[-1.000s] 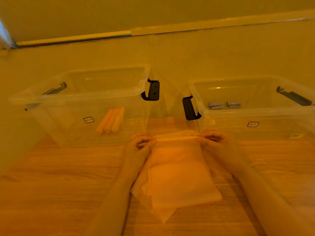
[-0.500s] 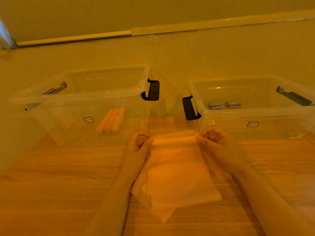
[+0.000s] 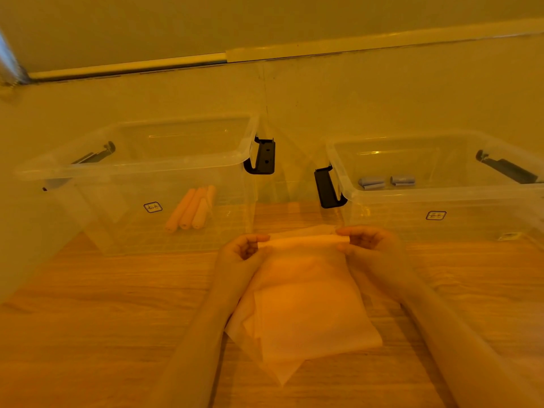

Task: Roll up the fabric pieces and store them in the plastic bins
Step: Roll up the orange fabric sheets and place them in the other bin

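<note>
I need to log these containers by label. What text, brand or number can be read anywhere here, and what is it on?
None can be read.
Sticker on left bin: dark marks, too small and blurred.
Sticker on right bin: likewise blurred.
Tag at right bin's lower front: too small to read.

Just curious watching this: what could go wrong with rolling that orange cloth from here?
The left hand and right hand pinch only the ends of the started roll, so its middle might sag or loosen. Several fabric sheets lie stacked unevenly, so a lower one could get dragged in. It likely belongs with the orange rolls, not the grey rolls.
</note>
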Demonstrator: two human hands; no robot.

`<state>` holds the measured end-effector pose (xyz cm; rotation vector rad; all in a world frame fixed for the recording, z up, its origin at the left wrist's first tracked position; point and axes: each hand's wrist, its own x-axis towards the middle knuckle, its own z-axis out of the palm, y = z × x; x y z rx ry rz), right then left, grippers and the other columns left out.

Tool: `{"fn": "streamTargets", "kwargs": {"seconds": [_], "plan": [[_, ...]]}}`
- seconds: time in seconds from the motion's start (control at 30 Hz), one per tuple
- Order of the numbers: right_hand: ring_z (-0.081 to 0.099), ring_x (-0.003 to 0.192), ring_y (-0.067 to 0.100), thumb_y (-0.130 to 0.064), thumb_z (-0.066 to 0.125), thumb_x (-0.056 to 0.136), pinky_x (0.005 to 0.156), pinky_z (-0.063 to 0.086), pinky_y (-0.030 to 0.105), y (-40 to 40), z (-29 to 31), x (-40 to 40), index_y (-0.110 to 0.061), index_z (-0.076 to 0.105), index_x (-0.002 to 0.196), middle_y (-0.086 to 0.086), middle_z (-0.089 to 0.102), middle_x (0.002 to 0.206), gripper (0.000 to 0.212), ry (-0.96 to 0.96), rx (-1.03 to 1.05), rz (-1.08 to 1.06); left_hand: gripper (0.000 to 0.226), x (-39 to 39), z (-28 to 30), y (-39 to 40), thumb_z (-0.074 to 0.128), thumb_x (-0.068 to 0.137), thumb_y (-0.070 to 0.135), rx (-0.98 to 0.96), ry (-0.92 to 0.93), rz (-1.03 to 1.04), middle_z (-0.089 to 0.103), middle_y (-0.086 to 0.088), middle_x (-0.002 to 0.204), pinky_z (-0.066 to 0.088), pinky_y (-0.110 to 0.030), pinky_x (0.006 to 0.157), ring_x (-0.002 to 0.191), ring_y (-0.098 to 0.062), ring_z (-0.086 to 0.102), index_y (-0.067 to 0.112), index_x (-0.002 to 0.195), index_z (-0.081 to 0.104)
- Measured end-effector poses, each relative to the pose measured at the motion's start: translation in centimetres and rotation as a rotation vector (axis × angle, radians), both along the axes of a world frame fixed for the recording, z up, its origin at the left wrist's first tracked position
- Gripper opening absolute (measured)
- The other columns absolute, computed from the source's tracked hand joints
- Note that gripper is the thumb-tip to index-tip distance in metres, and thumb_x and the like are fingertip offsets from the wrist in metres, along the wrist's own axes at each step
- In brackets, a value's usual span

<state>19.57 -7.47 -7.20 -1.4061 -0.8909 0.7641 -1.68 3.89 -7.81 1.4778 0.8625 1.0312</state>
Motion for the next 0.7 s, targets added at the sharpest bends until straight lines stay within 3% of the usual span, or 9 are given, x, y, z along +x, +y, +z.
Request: {"fn": "streamTargets", "kwargs": {"seconds": [0.27,0.37,0.43,0.53,0.7], "plan": [[0.067,0.082,0.006,-0.012,0.063,0.087,0.058,0.053,0.016,-0.01,0.13,-0.12,-0.012,0.070,0.096,0.002,0.069,0.102,0.012,0.023,0.000,0.000,0.017,-0.07,0.16,-0.12,0.066,0.085,0.006,0.049,0.003,0.016,0.069,0.008,0.072,0.046,-0.015,0.055,0.064,-0.001,0.061,0.022,0.079,0.068],[0.065,0.095,0.012,-0.012,0.064,0.085,0.070,0.054,0.025,0.11,-0.02,-0.05,-0.015,0.071,0.090,0.001,0.067,0.108,0.010,0.025,0.025,-0.006,0.017,-0.13,0.18,0.11,0.066,0.085,0.008,0.090,0.027,0.036,0.069,0.009,0.083,0.050,-0.015,0.062,0.074,0.000,0.063,0.023,0.078,0.068],[0.063,0.100,0.015,-0.012,0.065,0.084,0.075,0.053,0.028,0.15,-0.08,-0.07,-0.016,0.072,0.089,0.000,0.067,0.109,0.009,0.022,0.022,-0.010,0.017,0.05,0.13,0.01,0.065,0.086,0.005,0.064,-0.002,0.018,0.070,0.008,0.076,0.048,-0.014,0.058,0.067,0.001,0.062,0.020,0.078,0.066],[0.065,0.097,0.014,-0.010,0.065,0.084,0.068,0.053,0.024,0.16,-0.17,-0.10,-0.016,0.071,0.093,-0.001,0.068,0.108,0.012,0.051,0.007,-0.014,0.018,0.09,-0.01,-0.12,0.061,0.087,0.002,0.036,-0.045,0.001,0.065,0.009,0.061,0.038,-0.012,0.044,0.047,0.003,0.051,0.018,0.081,0.063],[0.064,0.099,0.012,-0.008,0.063,0.085,0.068,0.053,0.021,0.19,-0.39,0.04,-0.016,0.071,0.098,-0.002,0.067,0.110,0.017,0.013,0.000,-0.020,0.021,-0.08,-0.35,0.03,0.055,0.091,0.002,0.106,-0.024,-0.031,0.060,0.014,0.061,0.031,-0.011,0.043,0.045,0.003,0.043,0.020,0.086,0.062]]}}
